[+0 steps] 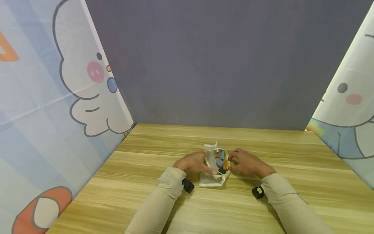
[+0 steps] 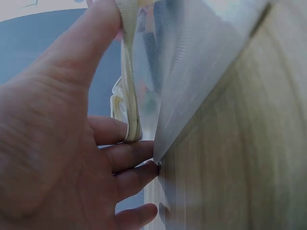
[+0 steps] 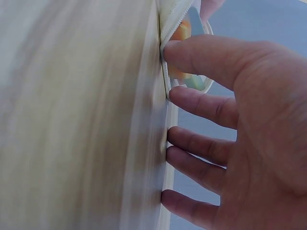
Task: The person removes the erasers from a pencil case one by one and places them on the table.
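A whitish mesh zip pouch (image 1: 211, 181) lies on the table with its mouth spread wide. Inside it are several small items: an orange strip (image 1: 226, 164), a grey block (image 1: 219, 162), a black piece (image 1: 222, 170) and blue and red bits; their kind is unclear. My left hand (image 1: 197, 162) holds the left edge of the mouth, its thumb and index finger at the zipper tape (image 2: 128, 91). At the opposite edge, my right hand (image 1: 246, 162) grips the rim between thumb and index finger. Its other fingers (image 3: 201, 146) are spread near the tabletop.
The pouch rests on a wood-grain table (image 1: 146, 152). A dark grey panel (image 1: 204, 65) rises behind it. Printed cartoon cloths (image 1: 35, 97) hang at the left and right sides. A black wrist device (image 1: 188, 185) is on each sleeve.
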The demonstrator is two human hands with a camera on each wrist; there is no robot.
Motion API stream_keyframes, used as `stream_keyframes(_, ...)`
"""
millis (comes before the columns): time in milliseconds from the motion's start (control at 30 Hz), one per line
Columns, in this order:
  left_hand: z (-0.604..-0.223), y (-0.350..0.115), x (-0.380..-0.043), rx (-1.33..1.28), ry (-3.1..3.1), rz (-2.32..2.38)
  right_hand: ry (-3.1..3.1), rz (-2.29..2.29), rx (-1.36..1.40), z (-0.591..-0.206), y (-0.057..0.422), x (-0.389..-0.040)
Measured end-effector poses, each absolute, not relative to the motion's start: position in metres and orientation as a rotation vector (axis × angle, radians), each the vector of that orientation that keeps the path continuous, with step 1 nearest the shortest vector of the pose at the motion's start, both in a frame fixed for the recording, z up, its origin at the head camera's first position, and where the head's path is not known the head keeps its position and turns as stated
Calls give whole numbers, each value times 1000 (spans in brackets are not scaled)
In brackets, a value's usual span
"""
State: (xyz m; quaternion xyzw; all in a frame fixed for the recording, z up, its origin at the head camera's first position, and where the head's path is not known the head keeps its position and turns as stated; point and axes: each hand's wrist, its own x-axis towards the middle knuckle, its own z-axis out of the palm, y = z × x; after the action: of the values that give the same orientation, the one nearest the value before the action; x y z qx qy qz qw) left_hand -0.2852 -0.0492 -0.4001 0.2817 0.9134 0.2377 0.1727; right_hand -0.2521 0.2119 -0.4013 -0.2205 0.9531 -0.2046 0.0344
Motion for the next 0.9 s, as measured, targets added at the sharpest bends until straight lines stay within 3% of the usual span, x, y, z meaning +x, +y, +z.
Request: stream_keyframes(900, -402, -47, -283, 848, 2713, 511, 2917, -673, -667, -403, 215, -252)
